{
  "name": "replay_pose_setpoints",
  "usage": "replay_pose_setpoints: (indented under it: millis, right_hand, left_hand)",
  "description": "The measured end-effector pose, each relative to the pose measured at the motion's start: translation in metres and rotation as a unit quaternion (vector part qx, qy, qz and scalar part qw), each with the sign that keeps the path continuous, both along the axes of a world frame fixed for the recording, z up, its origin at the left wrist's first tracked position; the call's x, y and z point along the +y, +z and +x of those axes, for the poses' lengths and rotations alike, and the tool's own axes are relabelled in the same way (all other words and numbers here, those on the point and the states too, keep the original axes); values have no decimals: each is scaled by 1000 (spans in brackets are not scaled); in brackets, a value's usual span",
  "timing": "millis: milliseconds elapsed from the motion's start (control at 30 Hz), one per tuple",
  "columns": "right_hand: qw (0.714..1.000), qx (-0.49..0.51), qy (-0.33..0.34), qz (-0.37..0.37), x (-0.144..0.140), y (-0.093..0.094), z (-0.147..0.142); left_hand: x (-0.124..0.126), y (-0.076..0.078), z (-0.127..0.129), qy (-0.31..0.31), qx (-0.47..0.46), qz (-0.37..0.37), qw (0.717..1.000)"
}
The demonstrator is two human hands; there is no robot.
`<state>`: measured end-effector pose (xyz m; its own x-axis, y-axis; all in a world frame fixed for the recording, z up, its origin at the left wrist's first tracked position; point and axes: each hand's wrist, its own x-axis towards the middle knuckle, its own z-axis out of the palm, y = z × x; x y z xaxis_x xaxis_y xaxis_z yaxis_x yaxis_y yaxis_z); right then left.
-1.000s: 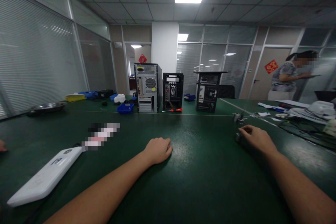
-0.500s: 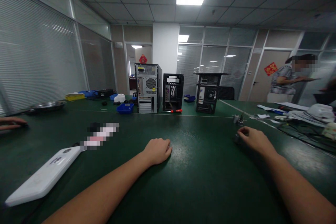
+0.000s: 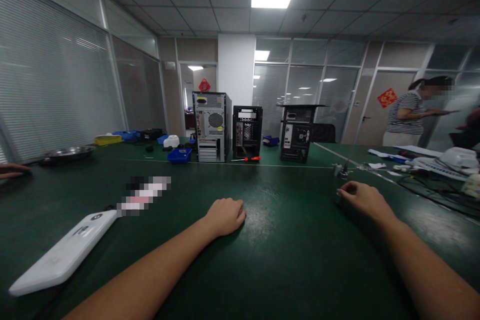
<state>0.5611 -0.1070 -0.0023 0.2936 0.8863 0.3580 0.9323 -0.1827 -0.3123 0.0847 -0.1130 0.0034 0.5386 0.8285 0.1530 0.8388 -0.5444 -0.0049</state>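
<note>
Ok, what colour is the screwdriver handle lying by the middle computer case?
Red-orange screwdriver handle, clearest in the head view, beside the black open computer case.

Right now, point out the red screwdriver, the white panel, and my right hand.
red screwdriver [image 3: 253,158], head view, on its red handle.
white panel [image 3: 63,255], head view, middle of its top face.
right hand [image 3: 365,200], head view, back of the hand.

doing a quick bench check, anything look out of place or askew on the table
One thing: the right-hand computer case has its top panel sitting loose, overhanging both sides. The red screwdriver lies loose by the middle case. The left hand rests on the green table.
</note>
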Motion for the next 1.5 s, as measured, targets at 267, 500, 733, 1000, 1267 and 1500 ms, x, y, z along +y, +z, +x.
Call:
replay_pose_setpoints:
  millis: [267, 500, 733, 1000, 1267, 1500]
  right_hand:
    - [997, 78, -14, -14, 8, -8, 10]
    - [995, 101, -20, 11, 9, -15, 10]
    - [994, 99, 52, -15, 13, -24, 13]
    - [992, 37, 123, 14, 12, -20, -16]
    - [940, -36, 336, 50, -15, 14, -164]
    - [883, -90, 460, 33, -49, 20, -244]
  left_hand:
    - [0, 0, -1, -7, 0, -4, 1000]
    - [1, -1, 0, -8, 6, 5, 1000]
    - [2, -2, -1, -14, -2, -3, 1000]
    - [-1, 1, -1, -6, -7, -3, 1000]
    - [-6, 3, 3, -18, -35, 10, 999]
    - [-10, 0, 8, -70, -41, 31, 996]
